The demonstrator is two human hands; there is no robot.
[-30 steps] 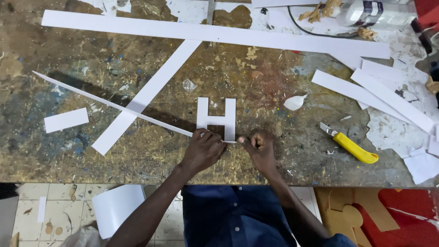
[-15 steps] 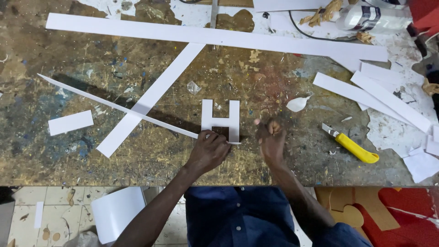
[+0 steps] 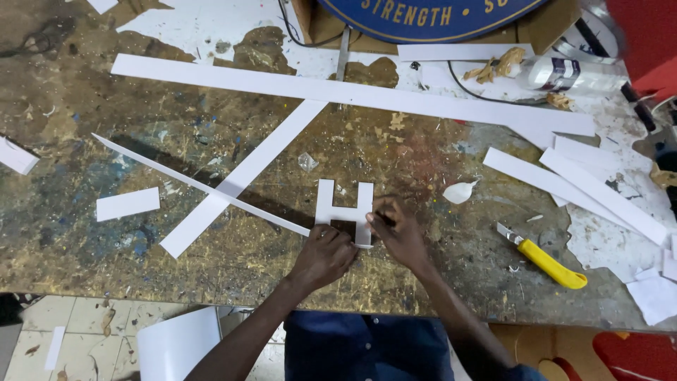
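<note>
- The white letter [image 3: 344,209], shaped like an H, lies flat on the stained workbench [image 3: 211,261], near its front edge, with both hands at its lower end.
- The thin white strip [image 3: 201,185] runs on edge from the letter's lower left corner far out to the left; it looks floppy, so a small twist of the wrist could kink it or pull it off the letter's edge.
- The letter is light; uneven pressure could slide it across the bench.
- The yellow knife [image 3: 544,257] lies right of the letter, apart from both hands.
- The left hand [image 3: 326,255] is curled, fingers pinching the strip's end against the letter's bottom edge.
- The right hand [image 3: 398,231] has its fingers bent down, tips pressing the letter's right leg; it grasps nothing else.
</note>
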